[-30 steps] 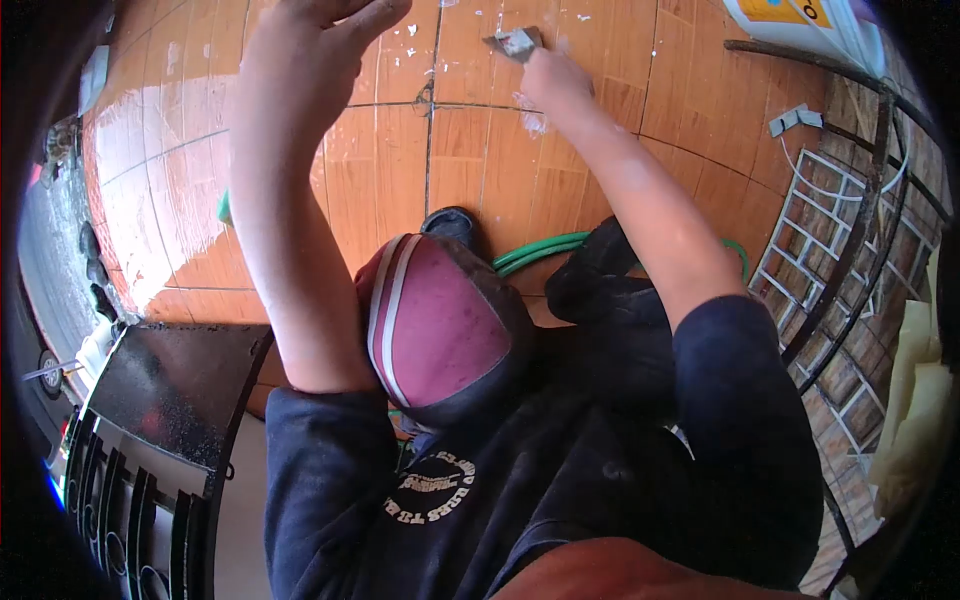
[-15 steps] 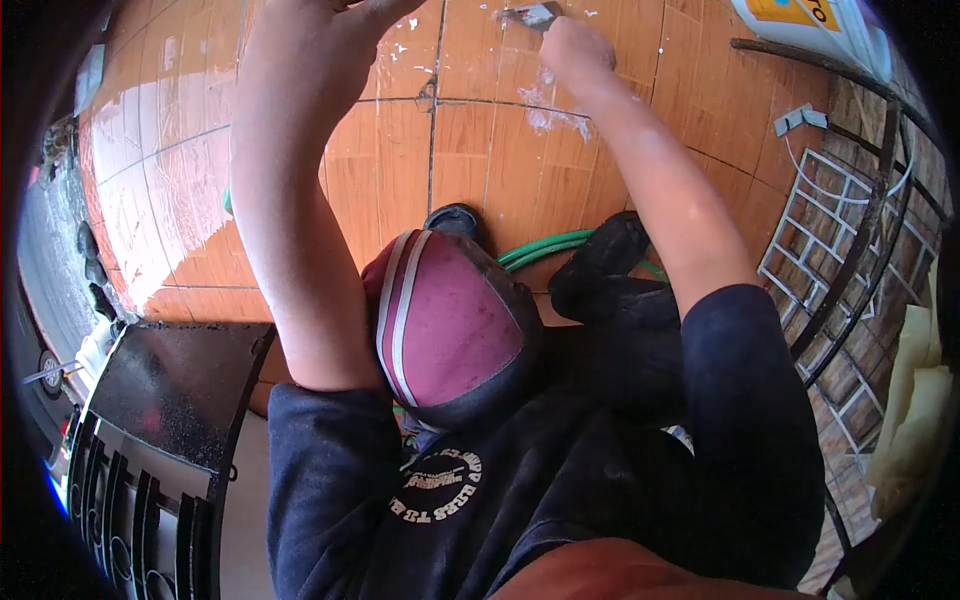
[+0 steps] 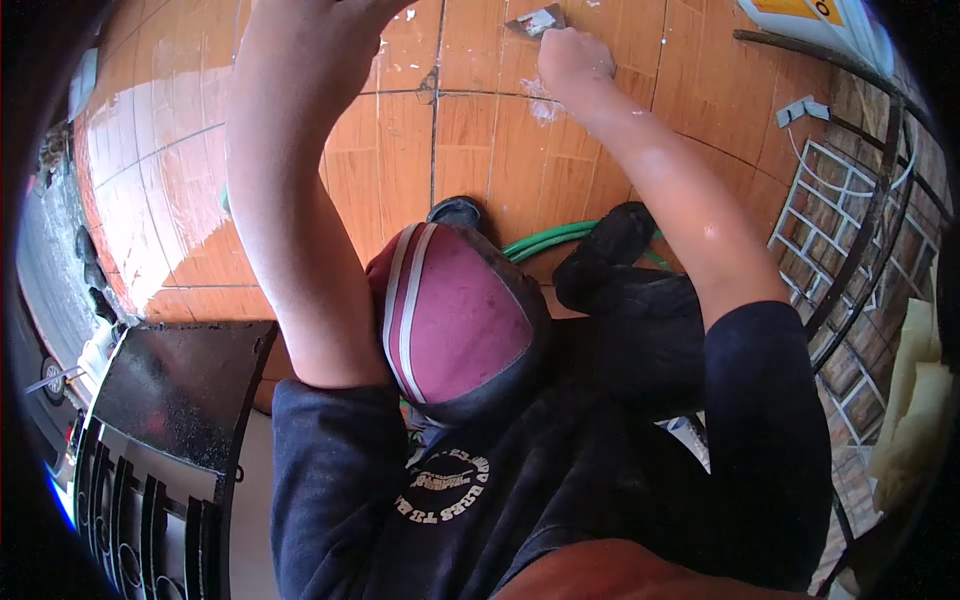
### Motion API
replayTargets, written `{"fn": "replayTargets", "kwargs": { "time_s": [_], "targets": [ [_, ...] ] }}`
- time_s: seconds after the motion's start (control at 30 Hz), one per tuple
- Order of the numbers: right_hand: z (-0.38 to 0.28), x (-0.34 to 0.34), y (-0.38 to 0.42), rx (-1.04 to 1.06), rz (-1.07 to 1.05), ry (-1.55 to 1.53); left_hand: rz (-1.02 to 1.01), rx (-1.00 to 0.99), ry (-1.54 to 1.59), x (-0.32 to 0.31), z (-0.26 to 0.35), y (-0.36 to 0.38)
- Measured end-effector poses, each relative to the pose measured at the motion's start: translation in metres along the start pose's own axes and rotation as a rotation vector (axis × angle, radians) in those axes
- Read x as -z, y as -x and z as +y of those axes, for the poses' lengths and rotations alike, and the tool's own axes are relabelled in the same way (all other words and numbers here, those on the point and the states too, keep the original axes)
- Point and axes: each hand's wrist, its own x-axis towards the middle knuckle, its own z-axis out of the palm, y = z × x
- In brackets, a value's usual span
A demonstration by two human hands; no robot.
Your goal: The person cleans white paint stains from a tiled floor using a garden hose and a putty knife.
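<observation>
My right hand [image 3: 577, 66] is closed round a flat scraper [image 3: 537, 20] at the top of the view, its blade over the orange wood-look floor tiles [image 3: 480, 140]. Whitish residue [image 3: 543, 106] lies on the tiles just below that hand. Up at the top left, my left hand [image 3: 345, 35] is partly cut off by the frame edge. Its fingers are mostly out of view, so its grip cannot be made out. Small white flecks are scattered on the tiles between the hands.
A green hose [image 3: 550, 238] lies beside dark shoes. At the upper right stands a white container [image 3: 825, 30] near curved dark metal bars [image 3: 885, 150] and a white grid [image 3: 835, 195]. A black metal panel [image 3: 180, 390] is at the lower left.
My right hand and the scraper have shifted slightly, and its forearm and elbow have moved a little right. Fewer white flecks and less residue show near the scraper.
</observation>
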Motion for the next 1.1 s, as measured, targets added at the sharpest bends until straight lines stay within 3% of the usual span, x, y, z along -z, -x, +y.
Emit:
{"fn": "replayTargets", "kwargs": {
  "time_s": [0.43, 0.5, 0.57, 0.6, 0.67, 0.8, 0.87, 0.97, 1.03, 1.1],
  "targets": [
    [0.007, -0.004, -0.024, -0.051, 0.048, -0.043, 0.054, -0.049, -0.086, 0.000, 0.000, 0.000],
    [0.009, -0.020, -0.061, -0.069, 0.063, -0.093, 0.000, 0.070, -0.034, 0.004, -0.001, -0.003],
    [0.012, -0.054, -0.095, -0.173, 0.290, -0.132, 0.059, 0.020, -0.067, 0.003, -0.002, 0.001],
    [0.006, -0.045, -0.075, -0.175, 0.281, -0.139, 0.100, -0.032, -0.096, 0.002, -0.003, 0.004],
    [-0.003, -0.006, -0.015, -0.072, 0.061, -0.134, 0.051, 0.022, -0.047, 0.006, -0.007, -0.004],
    [0.012, -0.011, -0.049, -0.045, 0.071, -0.102, 0.024, 0.072, 0.007, 0.004, -0.006, -0.006],
    [0.013, -0.029, -0.087, -0.132, 0.205, -0.177, 0.093, 0.017, -0.048, 0.000, -0.004, 0.000],
    [0.011, -0.019, -0.003, 0.045, 0.024, -0.090, 0.108, -0.041, -0.078, 0.003, -0.013, -0.002],
    [0.017, -0.027, 0.054, 0.018, -0.068, -0.218, 0.060, -0.047, -0.035, 0.005, -0.011, -0.007],
    [0.023, -0.068, 0.086, -0.060, -0.060, -0.219, 0.006, 0.226, -0.053, 0.006, 0.003, -0.012]
  ]
}}
